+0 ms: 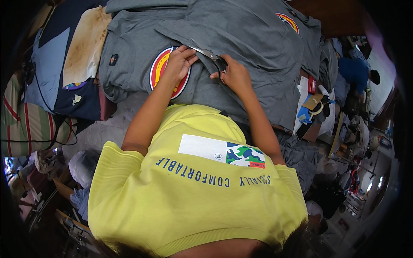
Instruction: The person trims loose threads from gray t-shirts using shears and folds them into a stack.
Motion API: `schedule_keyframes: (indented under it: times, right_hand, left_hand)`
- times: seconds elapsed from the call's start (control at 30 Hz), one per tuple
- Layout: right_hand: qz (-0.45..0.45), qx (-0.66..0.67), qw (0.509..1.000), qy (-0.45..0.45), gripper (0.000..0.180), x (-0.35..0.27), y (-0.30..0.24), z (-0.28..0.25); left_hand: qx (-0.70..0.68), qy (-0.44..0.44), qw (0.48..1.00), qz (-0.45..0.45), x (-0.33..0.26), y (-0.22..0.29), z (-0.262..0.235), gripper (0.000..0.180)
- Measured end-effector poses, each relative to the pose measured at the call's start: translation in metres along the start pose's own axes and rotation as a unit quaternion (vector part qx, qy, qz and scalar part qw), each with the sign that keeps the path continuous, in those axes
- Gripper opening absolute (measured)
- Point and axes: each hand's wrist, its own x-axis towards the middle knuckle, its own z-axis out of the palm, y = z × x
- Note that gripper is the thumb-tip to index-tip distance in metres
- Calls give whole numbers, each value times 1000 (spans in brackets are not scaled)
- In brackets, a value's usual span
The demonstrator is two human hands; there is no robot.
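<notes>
Grey T-shirts (254,38) lie spread and overlapping in front of me. One bears a red and yellow oval emblem (159,69) with a white and dark rim. My right hand (236,77) grips the dark handles of a pair of scissors (207,53), whose metal blades point left and away from me over the grey cloth. Beside the blade tip, my left hand (180,62) hovers at the emblem's upper right edge, with thumb and fingertips brought together. Whatever is pinched there, perhaps thread or cloth, is too small to make out.
At the left lie a stained pale cloth (86,47), light blue fabric (49,69) and a striped cushion (32,124) crossed by a dark cable. A red box (311,84) and small items sit at the right table edge. Beyond, a person in blue (353,74) bends forward.
</notes>
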Motion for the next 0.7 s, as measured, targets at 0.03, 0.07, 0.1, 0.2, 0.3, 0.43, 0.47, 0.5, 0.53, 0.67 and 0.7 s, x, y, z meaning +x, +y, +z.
schedule_keyframes:
  times: [0.03, 0.07, 0.1, 0.2, 0.3, 0.43, 0.47, 0.5, 0.53, 0.67, 0.7]
  right_hand:
    - [1, 2, 1000, -1, 57, 3, 1, 3]
    - [3, 4, 1000, -3, 59, 5, 1, 4]
    - [-8, 2, 1000, 6, 59, 5, 0, 4]
    - [-26, 15, 999, 25, 56, 3, 1, 4]
    - [-13, 49, 998, 29, 53, 1, 13, 12]
    - [-13, 30, 999, 32, 54, -2, 13, 15]
    - [-17, 19, 999, 34, 56, -1, 10, 14]
    - [-15, 10, 999, 31, 57, 0, 7, 13]
    - [-14, 0, 1000, 28, 59, 3, 2, 12]
    - [-22, -5, 999, 24, 62, 12, -10, 9]
    - [-20, -2, 1000, 20, 61, 14, -9, 9]
  left_hand:
    - [0, 0, 1000, -1, -1, 1, 2, 17]
    - [-1, 0, 1000, -1, -3, 3, 3, 16]
    - [-1, 1, 1000, -2, -4, 5, 5, 15]
    - [5, -3, 1000, -8, -3, 4, 2, 15]
    - [-24, -9, 1000, -13, -2, 7, 1, 14]
    - [-43, -4, 999, -17, 0, 15, -2, 15]
    - [-32, -3, 999, -14, 1, 15, -4, 15]
    - [-20, -3, 1000, -11, 1, 15, -5, 15]
    - [-17, -4, 1000, -10, 2, 14, -6, 15]
    - [-7, 2, 1000, -2, 1, 15, -4, 14]
    - [-5, 5, 1000, 1, 1, 16, -3, 14]
